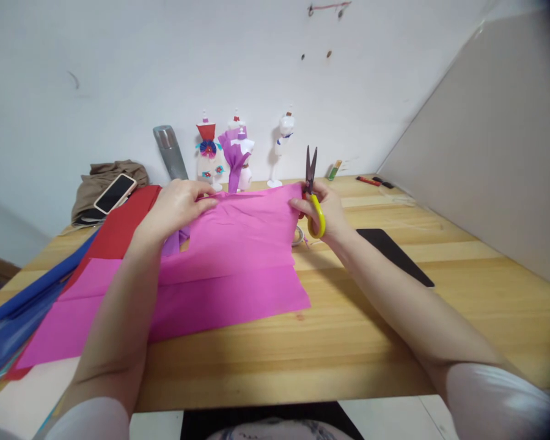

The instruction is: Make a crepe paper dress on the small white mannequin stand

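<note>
A large magenta sheet of crepe paper (238, 256) spreads across the table, its far edge lifted between my two hands. My left hand (178, 205) pinches the far edge near its left end, thumb on the near side. At the upper right corner my right hand (323, 211) pinches the sheet between thumb and fingers. That same hand also holds scissors (318, 217) with yellow handles, their dark blades pointing up and slightly parted. The blades stand beside the sheet's edge. Behind the paper, a roll of tape (297, 236) is partly hidden.
Small dress forms (241, 162) with paper outfits stand along the wall, beside a grey flask (170, 153). On the left lie a phone (115, 193) on brown cloth, red paper (128, 220) and blue sheets (36, 293). A black flat board (394, 255) lies at right.
</note>
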A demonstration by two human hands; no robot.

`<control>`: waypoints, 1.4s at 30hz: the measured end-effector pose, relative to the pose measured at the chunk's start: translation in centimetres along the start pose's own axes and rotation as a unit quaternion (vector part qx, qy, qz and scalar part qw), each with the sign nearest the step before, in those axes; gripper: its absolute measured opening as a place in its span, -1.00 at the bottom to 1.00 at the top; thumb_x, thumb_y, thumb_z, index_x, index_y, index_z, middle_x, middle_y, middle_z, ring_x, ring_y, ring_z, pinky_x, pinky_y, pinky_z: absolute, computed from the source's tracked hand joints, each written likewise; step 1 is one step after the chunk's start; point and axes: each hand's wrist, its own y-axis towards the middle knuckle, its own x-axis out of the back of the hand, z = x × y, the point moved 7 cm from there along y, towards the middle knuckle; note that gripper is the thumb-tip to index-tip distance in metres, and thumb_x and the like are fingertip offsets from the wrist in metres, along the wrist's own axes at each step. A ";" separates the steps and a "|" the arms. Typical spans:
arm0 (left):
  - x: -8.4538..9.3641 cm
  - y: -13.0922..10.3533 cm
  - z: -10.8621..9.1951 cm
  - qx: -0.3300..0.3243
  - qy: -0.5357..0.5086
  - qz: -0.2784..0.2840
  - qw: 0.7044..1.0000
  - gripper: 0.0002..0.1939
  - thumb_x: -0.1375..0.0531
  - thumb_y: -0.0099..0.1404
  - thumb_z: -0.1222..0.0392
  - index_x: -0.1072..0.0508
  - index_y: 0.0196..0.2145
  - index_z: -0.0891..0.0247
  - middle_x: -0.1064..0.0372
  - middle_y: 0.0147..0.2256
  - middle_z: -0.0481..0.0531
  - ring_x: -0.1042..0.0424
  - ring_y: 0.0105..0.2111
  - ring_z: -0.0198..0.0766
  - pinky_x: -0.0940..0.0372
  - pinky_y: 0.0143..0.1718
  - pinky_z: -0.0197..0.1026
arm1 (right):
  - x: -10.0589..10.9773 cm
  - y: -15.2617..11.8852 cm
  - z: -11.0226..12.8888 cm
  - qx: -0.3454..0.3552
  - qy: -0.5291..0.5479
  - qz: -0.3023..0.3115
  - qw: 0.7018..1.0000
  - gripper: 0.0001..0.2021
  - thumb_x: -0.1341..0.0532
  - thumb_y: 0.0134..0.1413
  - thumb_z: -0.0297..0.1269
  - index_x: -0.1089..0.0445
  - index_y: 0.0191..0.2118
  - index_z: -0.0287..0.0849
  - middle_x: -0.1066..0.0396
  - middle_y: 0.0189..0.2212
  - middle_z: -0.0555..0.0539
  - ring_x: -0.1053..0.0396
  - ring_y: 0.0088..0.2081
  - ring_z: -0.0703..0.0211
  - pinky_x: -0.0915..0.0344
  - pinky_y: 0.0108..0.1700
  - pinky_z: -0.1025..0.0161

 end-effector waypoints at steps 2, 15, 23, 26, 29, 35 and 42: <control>0.1 0.0 -0.1 -0.002 0.006 -0.002 1.000 -0.72 -0.15 0.32 0.11 -0.63 -0.18 0.21 -0.59 -0.22 0.11 -0.50 -0.19 -0.10 -0.28 -0.14 -0.13 | 0.0 0.0 0.0 -0.001 -0.001 0.003 1.000 -0.60 -0.50 -0.40 -0.22 -0.38 -0.35 -0.10 -0.24 -0.55 0.14 -0.14 -0.57 0.36 -0.08 -0.58 0.34; 1.2 -0.9 -1.2 -0.033 -0.003 0.025 0.999 -0.76 -0.12 0.29 0.16 -0.58 -0.35 0.26 -0.47 -0.46 0.01 -0.40 -0.39 -0.22 -0.22 -0.28 -0.19 | 0.4 0.2 -0.5 -0.030 -0.015 0.014 0.999 -0.56 -0.52 -0.43 -0.21 -0.42 -0.30 -0.09 -0.22 -0.60 0.17 -0.15 -0.58 0.36 -0.11 -0.55 0.33; 0.9 -1.1 -1.6 -0.071 0.001 0.048 0.996 -0.76 -0.16 0.32 0.11 -0.60 -0.33 0.23 -0.50 -0.45 0.00 -0.40 -0.41 -0.22 -0.19 -0.30 -0.20 | 0.4 0.3 -1.0 -0.045 -0.005 0.018 0.999 -0.57 -0.50 -0.43 -0.25 -0.43 -0.29 -0.11 -0.25 -0.60 0.17 -0.16 -0.60 0.38 -0.10 -0.56 0.35; 0.8 -1.0 -1.5 -0.071 0.001 0.050 0.996 -0.77 -0.17 0.32 0.12 -0.62 -0.29 0.22 -0.52 -0.43 0.01 -0.41 -0.40 -0.21 -0.20 -0.28 -0.20 | 0.5 0.4 -1.2 -0.048 0.000 0.016 0.999 -0.55 -0.52 -0.46 -0.25 -0.44 -0.30 -0.10 -0.25 -0.61 0.17 -0.16 -0.60 0.37 -0.09 -0.56 0.34; 0.8 -1.0 -1.4 -0.067 0.008 0.054 0.996 -0.77 -0.16 0.32 0.14 -0.62 -0.26 0.22 -0.54 -0.40 0.03 -0.42 -0.39 -0.21 -0.21 -0.26 -0.19 | 0.5 0.4 -1.3 -0.047 0.002 0.017 0.999 -0.55 -0.53 -0.47 -0.23 -0.44 -0.31 -0.08 -0.25 -0.61 0.17 -0.16 -0.61 0.36 -0.09 -0.57 0.33; 1.5 -1.3 -1.5 -0.038 0.029 0.041 0.998 -0.77 -0.13 0.31 0.19 -0.60 -0.31 0.25 -0.51 -0.43 0.02 -0.38 -0.43 -0.23 -0.18 -0.30 -0.19 | 0.9 0.4 -0.2 -0.028 -0.030 0.022 0.999 -0.57 -0.52 -0.40 -0.23 -0.43 -0.29 -0.10 -0.30 -0.57 0.14 -0.19 -0.59 0.37 -0.11 -0.57 0.35; 1.7 -1.1 -0.9 0.005 0.013 0.021 1.000 -0.76 -0.13 0.28 0.18 -0.61 -0.32 0.24 -0.46 -0.46 0.02 -0.39 -0.37 -0.17 -0.20 -0.24 -0.16 | 3.5 1.4 1.3 -0.054 -0.111 0.106 0.987 -0.63 -0.55 -0.33 -0.22 -0.42 -0.37 -0.10 -0.57 -0.33 -0.09 -0.50 -0.38 0.12 -0.23 -0.51 0.31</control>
